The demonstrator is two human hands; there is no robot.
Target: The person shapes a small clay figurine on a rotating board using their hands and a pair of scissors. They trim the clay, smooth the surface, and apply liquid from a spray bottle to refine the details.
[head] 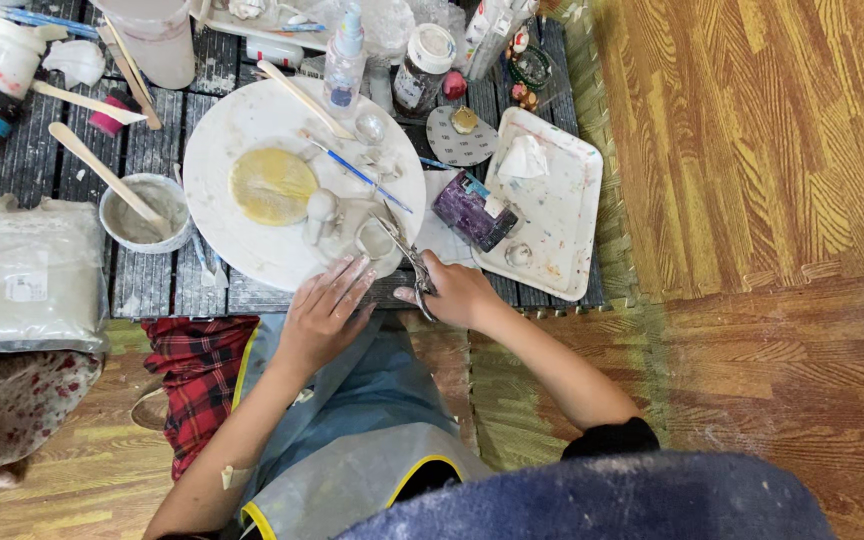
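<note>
The right hand (457, 292) is closed around the handles of metal scissors (407, 255), whose blades reach up and left onto the near edge of the round white plate (232, 140). The left hand (327, 305), fingers spread and holding nothing, rests flat on that rim just left of the scissors. Farther left stands a small bowl (142, 212) of grey paste with a wooden stick; to the right lies a white tray (562, 215).

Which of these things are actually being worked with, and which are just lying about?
In use:
right hand holding scissors
left hand on the round white plate
small white clay pieces

Lying about:
bowl of grey paste
blue-handled brush
rectangular tray
purple jar
spray bottle
</note>
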